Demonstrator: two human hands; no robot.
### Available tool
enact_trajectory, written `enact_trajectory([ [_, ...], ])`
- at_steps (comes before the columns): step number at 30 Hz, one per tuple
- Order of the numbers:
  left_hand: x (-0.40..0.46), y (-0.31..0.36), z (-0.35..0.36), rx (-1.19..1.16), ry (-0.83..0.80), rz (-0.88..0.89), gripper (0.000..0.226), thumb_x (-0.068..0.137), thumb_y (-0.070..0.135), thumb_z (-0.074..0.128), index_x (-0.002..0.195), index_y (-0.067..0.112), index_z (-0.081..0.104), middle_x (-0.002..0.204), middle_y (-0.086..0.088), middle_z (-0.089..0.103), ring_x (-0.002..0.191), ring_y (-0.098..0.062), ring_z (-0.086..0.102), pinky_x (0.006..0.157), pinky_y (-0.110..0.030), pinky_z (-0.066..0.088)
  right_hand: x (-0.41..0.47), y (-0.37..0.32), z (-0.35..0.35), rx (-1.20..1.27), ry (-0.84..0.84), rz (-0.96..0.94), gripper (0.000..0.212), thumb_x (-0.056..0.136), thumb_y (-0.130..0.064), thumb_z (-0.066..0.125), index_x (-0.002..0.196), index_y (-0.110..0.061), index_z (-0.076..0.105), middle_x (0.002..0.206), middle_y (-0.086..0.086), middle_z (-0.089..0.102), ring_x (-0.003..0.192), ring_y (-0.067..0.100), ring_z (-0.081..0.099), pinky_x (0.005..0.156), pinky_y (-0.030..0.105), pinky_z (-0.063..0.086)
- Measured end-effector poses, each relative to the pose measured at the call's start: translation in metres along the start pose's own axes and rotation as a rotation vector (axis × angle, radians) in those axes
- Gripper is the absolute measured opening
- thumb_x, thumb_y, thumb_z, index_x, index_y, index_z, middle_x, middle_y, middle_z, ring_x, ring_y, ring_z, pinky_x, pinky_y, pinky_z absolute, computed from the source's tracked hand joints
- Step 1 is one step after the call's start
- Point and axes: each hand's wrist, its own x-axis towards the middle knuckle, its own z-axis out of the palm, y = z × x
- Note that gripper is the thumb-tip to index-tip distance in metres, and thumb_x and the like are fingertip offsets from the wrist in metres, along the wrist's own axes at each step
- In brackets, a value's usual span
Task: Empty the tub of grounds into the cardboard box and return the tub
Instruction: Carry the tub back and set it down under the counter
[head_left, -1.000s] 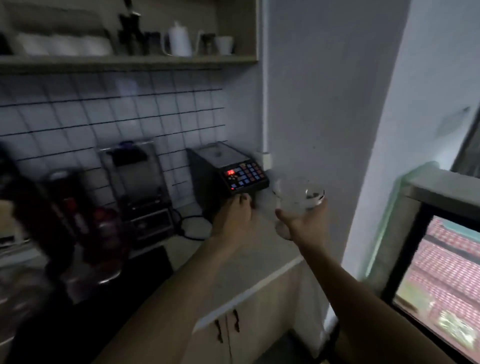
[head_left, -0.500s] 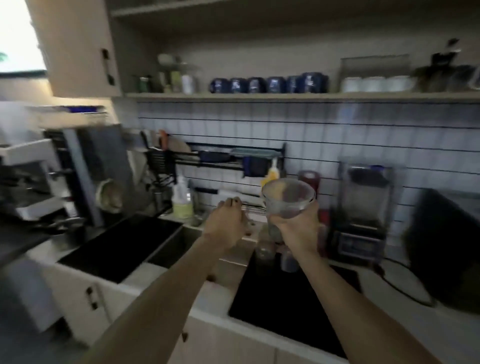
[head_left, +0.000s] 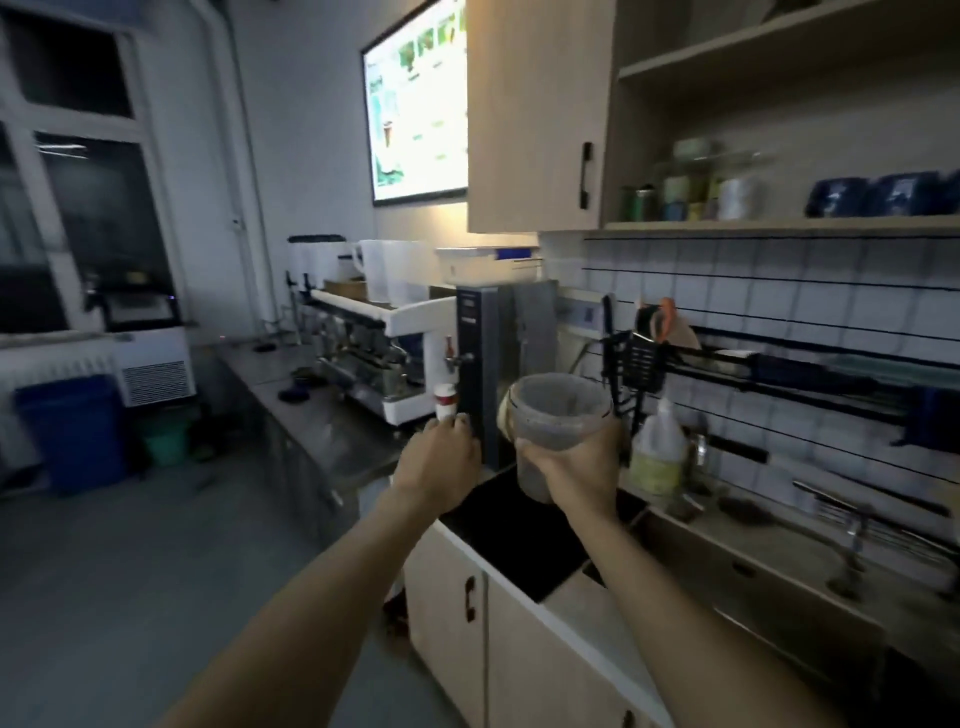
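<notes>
- The tub (head_left: 558, 415) is a translucent plastic pot held upright in the air over the dark counter edge, mouth up; its walls look smeared grey, and I cannot tell whether grounds remain inside.
- The right hand (head_left: 576, 470) wraps its lower half from beneath, fingers curled round the wall. An underhand hold like this probably keeps the pot level while it is carried.
- The left hand (head_left: 439, 465) floats just left of those fingers, knuckles up and loosely curled on nothing, apart from the tub.
- Just beyond the left fingertips stands a dark water boiler (head_left: 480, 364) with a tap, and further left of it an espresso machine (head_left: 374, 358).
- Right of the holding fingers, a cleaner bottle (head_left: 657, 447) stands by the sink (head_left: 753, 577), with a dish rack (head_left: 727, 364) on the tiled wall above.
- No cardboard box shows in view; the boiler crowds any set-down spot ahead.
</notes>
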Motion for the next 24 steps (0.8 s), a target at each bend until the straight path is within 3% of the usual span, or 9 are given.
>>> enact_trajectory([
  [4,0.008,-0.089,-0.003,0.076,-0.028,-0.129,0.028,0.097,0.024,0.039,0.108,0.008,0.059,0.112,-0.012,0.059,0.104,-0.033,0.054,0.086,-0.045,0.048,-0.001,-0.004,0.104,0.069,-0.149,0.021,0.103,0.050,-0.035,0.096,0.137,-0.022,0.041,0.123,-0.009,0.055,0.107,0.006,0.054,0.086,0.018,0.041],
  [6,0.012,-0.130,-0.002,0.128,-0.062,-0.182,0.028,0.095,0.022,0.040,0.110,0.007,0.059,0.114,-0.012,0.058,0.107,-0.031,0.053,0.089,-0.044,0.048,0.001,-0.002,0.153,0.087,-0.211,0.010,0.096,0.049,-0.037,0.095,0.128,-0.022,0.044,0.119,-0.006,0.059,0.105,0.010,0.059,0.083,0.017,0.043],
  [10,0.024,-0.195,0.004,0.107,0.009,-0.312,0.028,0.097,0.023,0.042,0.110,0.006,0.059,0.116,-0.014,0.061,0.108,-0.032,0.055,0.087,-0.044,0.048,0.009,0.007,0.234,0.090,-0.287,0.012,0.091,0.048,-0.040,0.095,0.120,-0.022,0.042,0.115,-0.003,0.059,0.103,0.015,0.061,0.087,0.031,0.052],
  [17,0.079,-0.299,0.025,0.203,-0.016,-0.474,0.031,0.098,0.027,0.038,0.104,0.006,0.060,0.112,-0.016,0.064,0.102,-0.034,0.058,0.083,-0.043,0.049,0.056,0.035,0.373,0.147,-0.441,0.014,0.086,0.051,-0.044,0.094,0.115,-0.024,0.040,0.116,-0.001,0.059,0.104,0.019,0.061,0.087,0.032,0.052],
  [22,0.129,-0.368,0.032,0.213,-0.044,-0.590,0.037,0.098,0.036,0.038,0.100,0.009,0.063,0.109,-0.014,0.065,0.097,-0.032,0.060,0.079,-0.040,0.048,0.099,0.038,0.465,0.201,-0.554,0.029,0.086,0.050,-0.045,0.093,0.115,-0.025,0.040,0.111,-0.006,0.055,0.097,0.014,0.059,0.069,0.014,0.042],
  [24,0.149,-0.397,0.036,0.221,-0.058,-0.623,0.038,0.097,0.039,0.037,0.097,0.011,0.063,0.107,-0.013,0.065,0.094,-0.031,0.060,0.075,-0.038,0.047,0.114,0.037,0.505,0.213,-0.588,0.026,0.089,0.050,-0.045,0.093,0.118,-0.023,0.042,0.113,-0.005,0.055,0.099,0.014,0.059,0.073,0.019,0.045],
])
